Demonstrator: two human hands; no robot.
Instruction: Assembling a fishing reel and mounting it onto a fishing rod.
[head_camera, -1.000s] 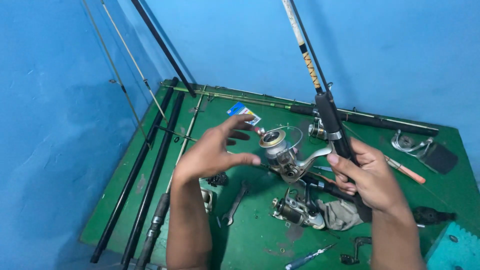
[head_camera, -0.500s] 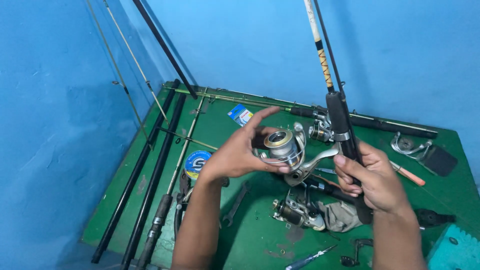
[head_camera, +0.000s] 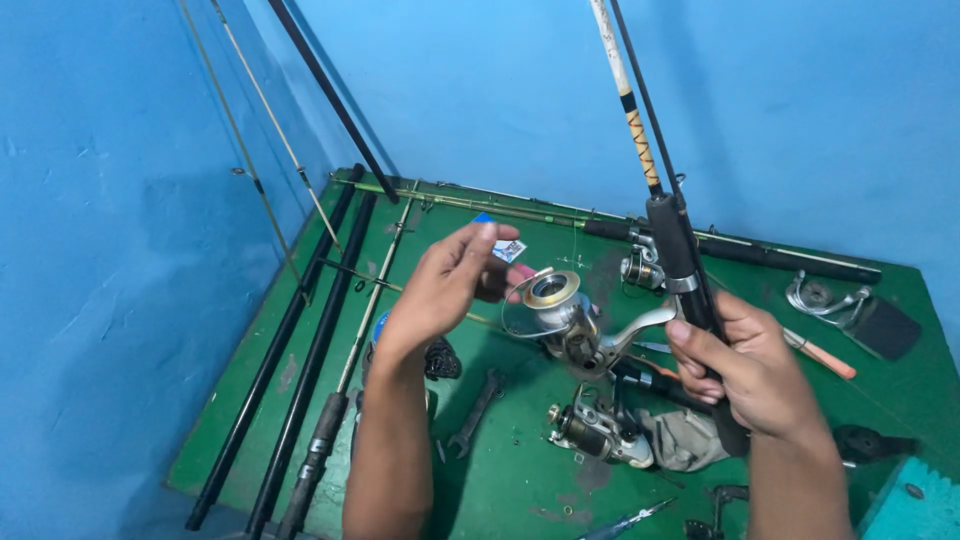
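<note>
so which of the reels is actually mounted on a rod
The gold-spooled reel between the hands, fixed to the held rod. The other reels lie loose on the table.

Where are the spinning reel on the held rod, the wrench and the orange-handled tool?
spinning reel (head_camera: 565, 315): head view, on its body below the gold spool.
wrench (head_camera: 473, 416): head view, on its shaft.
orange-handled tool (head_camera: 828, 359): head view, on its handle.

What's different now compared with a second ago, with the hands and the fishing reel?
The left hand lay open over the table, then closed in on the reel and touched its spool; now it has drawn back a little, fingers beside the spool. The right hand still grips the rod at the reel seat, rod upright. The rods and tools on the green table lie as they did.
</note>
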